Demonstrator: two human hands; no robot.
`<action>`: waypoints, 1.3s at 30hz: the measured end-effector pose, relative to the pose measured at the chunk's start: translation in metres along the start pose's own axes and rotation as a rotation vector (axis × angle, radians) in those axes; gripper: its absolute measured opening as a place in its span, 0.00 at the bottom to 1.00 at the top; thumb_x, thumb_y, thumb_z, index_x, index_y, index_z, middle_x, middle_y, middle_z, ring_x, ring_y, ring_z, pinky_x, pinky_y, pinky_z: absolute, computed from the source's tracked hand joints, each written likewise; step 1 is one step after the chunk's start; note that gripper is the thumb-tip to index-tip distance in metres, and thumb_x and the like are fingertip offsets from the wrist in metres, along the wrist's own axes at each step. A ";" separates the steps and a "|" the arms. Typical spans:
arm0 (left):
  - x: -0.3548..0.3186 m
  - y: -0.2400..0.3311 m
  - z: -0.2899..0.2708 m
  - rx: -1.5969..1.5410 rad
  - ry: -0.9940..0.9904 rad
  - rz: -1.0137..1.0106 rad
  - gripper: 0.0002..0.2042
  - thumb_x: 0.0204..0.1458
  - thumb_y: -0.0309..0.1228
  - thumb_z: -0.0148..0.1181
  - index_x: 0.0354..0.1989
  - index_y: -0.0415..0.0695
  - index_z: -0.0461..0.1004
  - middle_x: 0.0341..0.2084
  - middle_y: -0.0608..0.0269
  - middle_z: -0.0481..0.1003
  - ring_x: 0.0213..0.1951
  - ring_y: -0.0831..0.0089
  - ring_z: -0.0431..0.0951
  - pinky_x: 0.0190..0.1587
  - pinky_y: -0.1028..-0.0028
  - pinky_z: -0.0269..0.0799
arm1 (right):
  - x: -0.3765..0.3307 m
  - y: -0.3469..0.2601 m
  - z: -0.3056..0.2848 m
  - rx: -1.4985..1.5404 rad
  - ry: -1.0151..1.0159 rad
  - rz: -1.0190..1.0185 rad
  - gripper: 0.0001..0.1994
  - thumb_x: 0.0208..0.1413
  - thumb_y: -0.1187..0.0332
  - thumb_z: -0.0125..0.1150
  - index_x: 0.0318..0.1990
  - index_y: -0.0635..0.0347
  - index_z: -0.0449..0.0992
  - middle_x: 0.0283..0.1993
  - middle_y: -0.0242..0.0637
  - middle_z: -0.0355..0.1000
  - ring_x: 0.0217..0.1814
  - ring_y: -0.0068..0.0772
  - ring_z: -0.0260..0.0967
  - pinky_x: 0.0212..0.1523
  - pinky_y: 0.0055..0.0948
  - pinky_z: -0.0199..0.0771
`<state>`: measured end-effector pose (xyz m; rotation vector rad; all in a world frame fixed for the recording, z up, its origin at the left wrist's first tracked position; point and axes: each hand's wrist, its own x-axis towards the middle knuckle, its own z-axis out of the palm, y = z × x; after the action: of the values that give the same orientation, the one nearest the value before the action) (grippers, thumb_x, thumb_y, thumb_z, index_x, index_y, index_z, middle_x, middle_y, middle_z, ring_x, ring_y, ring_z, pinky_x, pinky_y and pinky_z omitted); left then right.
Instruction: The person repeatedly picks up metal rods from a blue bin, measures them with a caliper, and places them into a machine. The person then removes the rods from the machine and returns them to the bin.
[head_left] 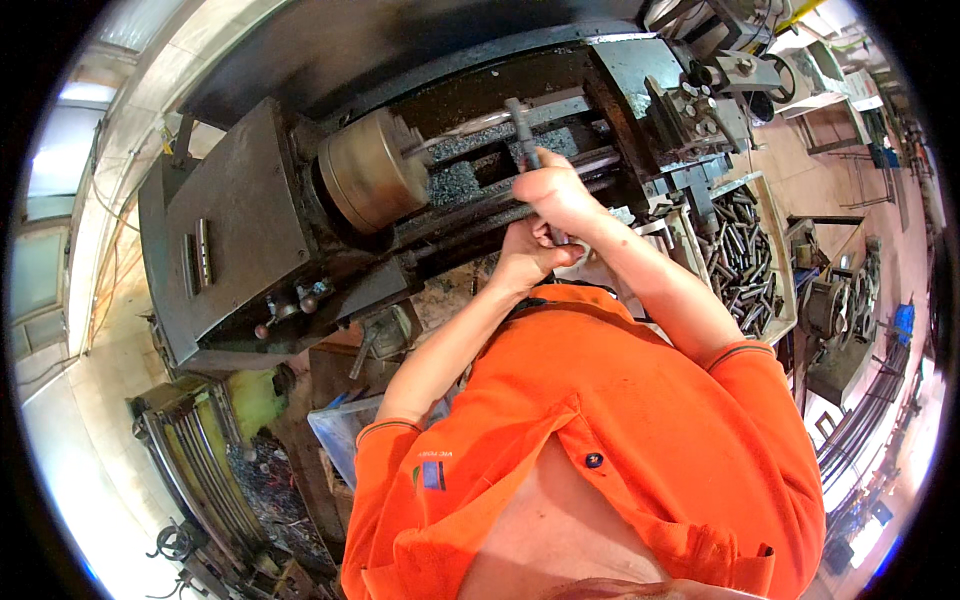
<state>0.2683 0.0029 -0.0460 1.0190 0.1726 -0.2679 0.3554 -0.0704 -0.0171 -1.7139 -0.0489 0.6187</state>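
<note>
My right hand (560, 197) is wrapped around a dark grey metal rod (522, 130), which stands up past the fist over the lathe bed. Just below it, my left hand (530, 256) is closed at the near end of the same rod, with the thumb lying across; the fingers partly hide that end. Left of both hands is the lathe's large round chuck (365, 172), apart from the rod. Its jaws look blurred at the face. Metal chips (455, 183) lie heaped on the bed under the rod.
A tray of many short metal rods (745, 250) stands to my right. The tool post and carriage (690, 110) sit at the bed's right. The headstock (225, 230) with lever knobs (310, 300) is at left. Below it are another machine (190, 450) and a clear plastic bin (340, 440).
</note>
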 end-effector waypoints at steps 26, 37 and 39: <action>0.002 -0.010 0.003 -0.035 -0.024 0.082 0.12 0.34 0.27 0.66 0.23 0.39 0.67 0.23 0.69 0.69 0.26 0.81 0.70 0.29 0.80 0.67 | 0.005 -0.001 -0.005 -0.062 -0.010 -0.027 0.08 0.38 0.71 0.54 0.28 0.61 0.65 0.21 0.29 0.60 0.23 0.21 0.56 0.23 0.24 0.59; -0.004 -0.006 0.005 0.049 0.043 0.065 0.16 0.36 0.34 0.66 0.27 0.36 0.69 0.19 0.67 0.69 0.21 0.79 0.68 0.27 0.78 0.68 | -0.006 -0.013 -0.004 0.143 -0.099 -0.057 0.05 0.40 0.70 0.52 0.22 0.60 0.64 0.18 0.25 0.57 0.19 0.18 0.50 0.18 0.24 0.50; -0.003 -0.006 0.010 0.080 0.049 0.072 0.17 0.35 0.35 0.66 0.28 0.35 0.69 0.19 0.68 0.69 0.22 0.79 0.69 0.28 0.77 0.69 | 0.004 -0.001 -0.011 0.131 -0.066 -0.048 0.10 0.38 0.67 0.55 0.23 0.67 0.69 0.20 0.34 0.65 0.25 0.24 0.59 0.26 0.28 0.62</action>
<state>0.2637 -0.0077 -0.0448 1.1099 0.1696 -0.1855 0.3634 -0.0785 -0.0163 -1.5618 -0.0942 0.6288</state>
